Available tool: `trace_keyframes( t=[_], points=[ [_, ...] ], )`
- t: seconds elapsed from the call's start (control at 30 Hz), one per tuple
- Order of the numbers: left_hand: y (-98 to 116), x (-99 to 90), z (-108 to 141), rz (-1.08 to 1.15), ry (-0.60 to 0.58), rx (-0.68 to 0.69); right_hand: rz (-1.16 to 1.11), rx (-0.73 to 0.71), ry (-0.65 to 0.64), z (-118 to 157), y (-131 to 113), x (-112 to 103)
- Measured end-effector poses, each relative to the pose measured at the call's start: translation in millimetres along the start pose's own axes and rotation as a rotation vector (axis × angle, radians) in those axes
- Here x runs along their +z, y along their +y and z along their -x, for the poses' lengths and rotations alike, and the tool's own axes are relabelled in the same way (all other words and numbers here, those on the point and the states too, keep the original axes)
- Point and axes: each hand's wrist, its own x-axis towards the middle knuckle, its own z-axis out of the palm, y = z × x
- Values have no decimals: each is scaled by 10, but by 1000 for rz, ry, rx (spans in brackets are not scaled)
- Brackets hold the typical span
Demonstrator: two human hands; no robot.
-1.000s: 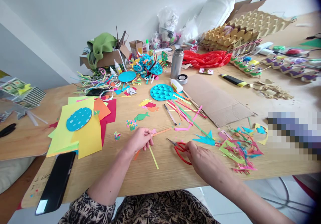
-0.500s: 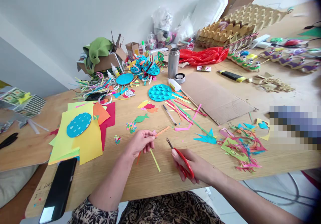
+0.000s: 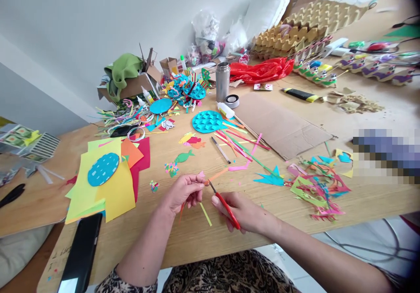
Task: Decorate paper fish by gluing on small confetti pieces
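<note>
Your left hand (image 3: 187, 192) is at the near centre of the table (image 3: 183, 245). Its thumb and fingers pinch one end of an orange paper strip (image 3: 219, 173); the strip projects to the right and slightly far from your fingertips. A yellow-green strip (image 3: 206, 214) extends on the near side below the same hand; whether your fingers grip it cannot be determined.

Your right hand (image 3: 241, 212) is to the right of the left hand and grasps the red-handled scissors (image 3: 230, 213). The blades point far and left, and their tips are at the orange paper strip, just beside your left fingertips. Contact between blades and paper cannot be confirmed.

Far of your hands, locate the green paper fish (image 3: 184, 156), the pen (image 3: 221, 150) and the scalloped blue disc (image 3: 207, 121). Loose coloured strips lie just right of the pen, near the left edge of the cardboard sheet (image 3: 282, 129).

To the right of your right hand are a pointed blue scrap (image 3: 271, 177) and a heap of paper offcuts (image 3: 323, 190). To the left, a dotted blue oval (image 3: 103, 169) rests on yellow paper sheets (image 3: 120, 192). The black phone (image 3: 80, 251) lies at the near left edge.
</note>
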Motion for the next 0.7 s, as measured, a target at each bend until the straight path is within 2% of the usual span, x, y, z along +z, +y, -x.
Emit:
trace_keyframes(
  t=[0.1,0.23,0.7],
  points=[
    [-8,-1,-8,1,5,-10,67,-52,62,2,-20,1],
    [-15,3,-15,12,12,-18,116,-52,109,12,-38,5],
    [14,41,-15,12,22,-43,117,-50,118,23,9,-2]
  ],
)
